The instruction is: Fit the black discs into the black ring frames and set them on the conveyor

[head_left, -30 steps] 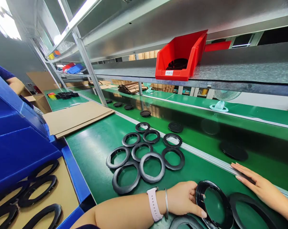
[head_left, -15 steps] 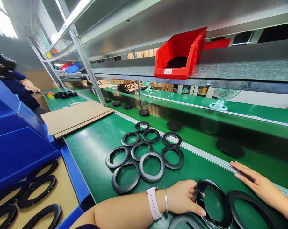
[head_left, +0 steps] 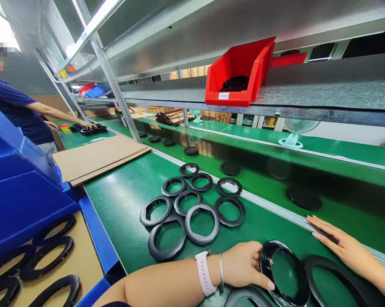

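Observation:
My left hand, with a white watch and a bangle on the wrist, grips the left rim of a glossy black plastic ring that stands tilted on the green table. My right hand lies flat and open on the metal rail beside the conveyor. A larger black ring lies under my right forearm. Another black ring pokes out below my left hand. Several black rings lie in a cluster farther up the table.
A blue crate at left holds black rings on cardboard. Flat cardboard sheets lie beyond it. Black discs ride the green conveyor. A red bin sits on the shelf above. A person in blue reaches over rings at far left.
My hands have stayed as they were. The person at far left has come into view and stretched an arm over the far table. The discs on the conveyor have drifted slightly left.

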The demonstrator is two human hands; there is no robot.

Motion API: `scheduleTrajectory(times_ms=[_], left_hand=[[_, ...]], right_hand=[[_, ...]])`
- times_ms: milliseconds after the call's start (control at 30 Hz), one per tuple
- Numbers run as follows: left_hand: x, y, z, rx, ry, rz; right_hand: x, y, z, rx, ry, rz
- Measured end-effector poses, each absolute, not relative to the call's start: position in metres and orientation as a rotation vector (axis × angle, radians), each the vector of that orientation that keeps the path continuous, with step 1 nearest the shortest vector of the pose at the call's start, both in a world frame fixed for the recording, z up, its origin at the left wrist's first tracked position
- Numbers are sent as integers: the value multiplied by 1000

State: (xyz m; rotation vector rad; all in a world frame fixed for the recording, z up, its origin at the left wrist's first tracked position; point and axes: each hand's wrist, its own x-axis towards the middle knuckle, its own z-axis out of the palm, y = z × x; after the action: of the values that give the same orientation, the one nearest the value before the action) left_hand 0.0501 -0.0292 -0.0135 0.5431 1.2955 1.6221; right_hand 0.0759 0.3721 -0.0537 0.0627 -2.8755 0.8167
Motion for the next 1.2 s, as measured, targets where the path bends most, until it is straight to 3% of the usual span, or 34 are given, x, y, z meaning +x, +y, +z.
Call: scheduleTrajectory(times_ms=[1200], left_hand=[[50, -29, -7, 485, 1269, 1621]], right_hand=[[75, 375, -57, 59, -2875, 794]])
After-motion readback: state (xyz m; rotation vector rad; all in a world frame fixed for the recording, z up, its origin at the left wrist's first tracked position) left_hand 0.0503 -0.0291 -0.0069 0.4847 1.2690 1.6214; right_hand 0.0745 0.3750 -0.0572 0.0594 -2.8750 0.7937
